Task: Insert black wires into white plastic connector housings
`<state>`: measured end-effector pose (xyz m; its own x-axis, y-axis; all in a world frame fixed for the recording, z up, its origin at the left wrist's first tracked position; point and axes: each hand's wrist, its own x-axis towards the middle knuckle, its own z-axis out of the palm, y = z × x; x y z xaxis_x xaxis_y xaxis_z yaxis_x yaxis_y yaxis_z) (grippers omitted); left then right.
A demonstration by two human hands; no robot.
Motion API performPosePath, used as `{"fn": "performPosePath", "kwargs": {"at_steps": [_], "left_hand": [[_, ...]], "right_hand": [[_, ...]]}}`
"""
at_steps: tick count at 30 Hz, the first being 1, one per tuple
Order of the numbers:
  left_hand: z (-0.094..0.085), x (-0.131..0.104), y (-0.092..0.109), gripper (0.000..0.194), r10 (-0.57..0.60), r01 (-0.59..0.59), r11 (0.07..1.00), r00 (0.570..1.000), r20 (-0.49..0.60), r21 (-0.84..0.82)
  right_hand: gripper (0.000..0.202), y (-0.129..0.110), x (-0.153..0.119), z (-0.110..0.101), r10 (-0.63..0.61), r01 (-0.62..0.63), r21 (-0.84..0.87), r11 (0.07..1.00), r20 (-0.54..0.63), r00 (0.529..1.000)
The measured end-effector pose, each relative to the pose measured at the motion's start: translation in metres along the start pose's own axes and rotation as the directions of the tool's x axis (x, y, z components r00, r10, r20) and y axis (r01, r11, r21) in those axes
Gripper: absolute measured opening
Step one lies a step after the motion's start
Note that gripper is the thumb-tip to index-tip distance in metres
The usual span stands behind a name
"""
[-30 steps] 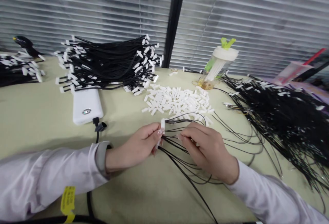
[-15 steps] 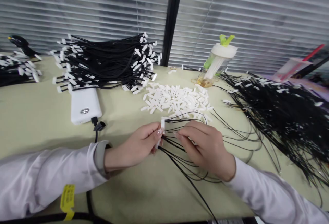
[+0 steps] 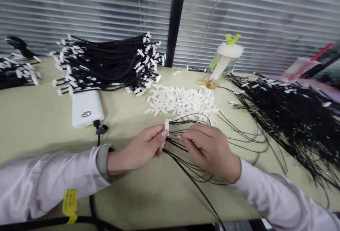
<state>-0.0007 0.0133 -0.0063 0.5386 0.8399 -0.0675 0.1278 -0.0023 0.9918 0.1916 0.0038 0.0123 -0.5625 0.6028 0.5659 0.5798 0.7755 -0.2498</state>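
Between thumb and fingers, my left hand [image 3: 143,146] pinches a white connector [image 3: 167,127] with thin black wires running out of its right side. A second white piece shows just under the thumb. Right beside it, my right hand [image 3: 209,149] is closed in a pinch on a thin black wire, its fingertips a short way from the connector. More black wires [image 3: 196,183] fan out below my right hand. Behind both hands lies a pile of small white connectors [image 3: 183,100].
At the back left is a stack of black cables [image 3: 106,61] with white ends. A white power bank [image 3: 87,109] sits before it. Loose black wires [image 3: 287,114] cover the right side, near a clear jar [image 3: 221,64] with a white lid. A yellow-tagged cable [image 3: 70,202] crosses the lower left.
The whole view has shifted slightly, so things appear a little further left. Both hands keep nearly the same pose and hold.
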Motion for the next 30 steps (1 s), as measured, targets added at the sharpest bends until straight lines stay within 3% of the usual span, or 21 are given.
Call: {"fn": "performPosePath", "kwargs": {"at_steps": [10,17,23,30], "left_hand": [[0.0013,-0.0003,0.0019,0.027,-0.042,0.042,0.998,0.999,-0.001,-0.040],[0.0016,-0.0006,0.0024,0.028,-0.051,0.051,0.998,0.999,-0.004,-0.047],[0.0058,0.0001,0.0045,0.029,-0.074,0.074,0.997,0.997,0.000,0.002],[0.0073,-0.0001,0.0051,0.031,-0.033,0.032,0.998,0.999,0.013,0.050]], "right_hand": [[0.011,0.0020,0.0012,0.0030,0.030,-0.029,0.053,0.998,-0.008,1.000],[0.015,0.0018,0.0035,0.0033,0.091,-0.066,-0.135,0.989,0.185,0.979],[0.012,-0.0038,0.0048,0.0020,0.027,0.054,-0.319,0.946,0.242,0.970],[0.007,-0.0046,0.0039,0.0031,-0.044,0.171,-0.397,0.902,0.309,0.950]]}}
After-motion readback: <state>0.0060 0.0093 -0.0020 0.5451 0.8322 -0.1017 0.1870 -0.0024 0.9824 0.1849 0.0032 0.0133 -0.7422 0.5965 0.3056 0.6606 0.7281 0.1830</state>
